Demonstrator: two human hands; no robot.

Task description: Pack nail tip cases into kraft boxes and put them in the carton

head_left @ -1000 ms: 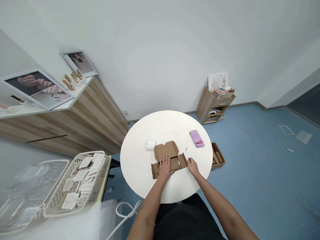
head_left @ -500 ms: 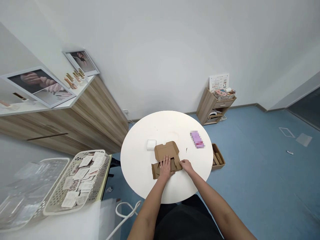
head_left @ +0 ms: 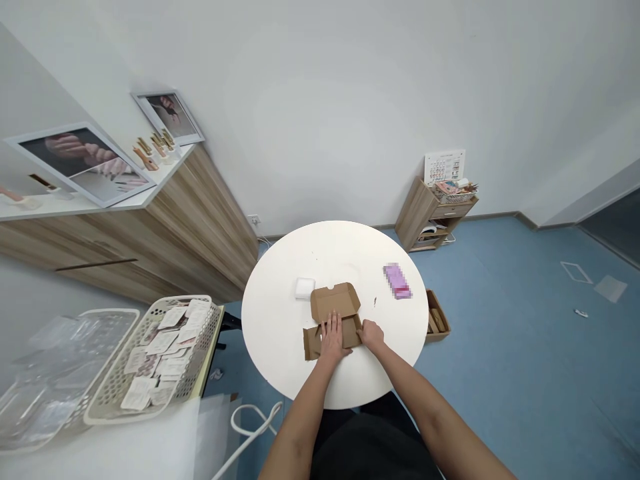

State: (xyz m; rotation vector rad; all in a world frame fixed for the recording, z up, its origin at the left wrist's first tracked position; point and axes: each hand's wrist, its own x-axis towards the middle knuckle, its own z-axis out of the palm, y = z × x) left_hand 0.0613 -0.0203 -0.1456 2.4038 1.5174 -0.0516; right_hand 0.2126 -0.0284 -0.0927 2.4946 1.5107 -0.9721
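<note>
Fingers [head_left: 331, 327] of your left hand [head_left: 333, 345] lay extended and slightly spread, pressed flat on the lower folded section of a kraft cardboard mailer box [head_left: 335, 301], with nothing pinched between them. Your right hand [head_left: 371, 335] rested against the right end of that section, its fingers held together and curled slightly; you cannot tell from this view whether they had hold of the cardboard edge.

The mailer box lay partly folded near the front of a round white desk [head_left: 280, 337], its lid panel open and extending away from you. A white square pad [head_left: 305, 288] sat just beside the lid panel on the left. A pink packet [head_left: 397, 281], too blurred to identify, lay well to the right.

Beyond the right edge of the desk, a small open cardboard box [head_left: 437, 317] stood on the blue floor [head_left: 510, 373]. At lower left, a perforated plastic basket [head_left: 167, 353] held printed paper cards, next to a clear plastic tray [head_left: 65, 380]. A wood-veneer cabinet [head_left: 200, 227] ran along the left wall, and a small wooden side cabinet [head_left: 420, 217] stood against the far wall.
</note>
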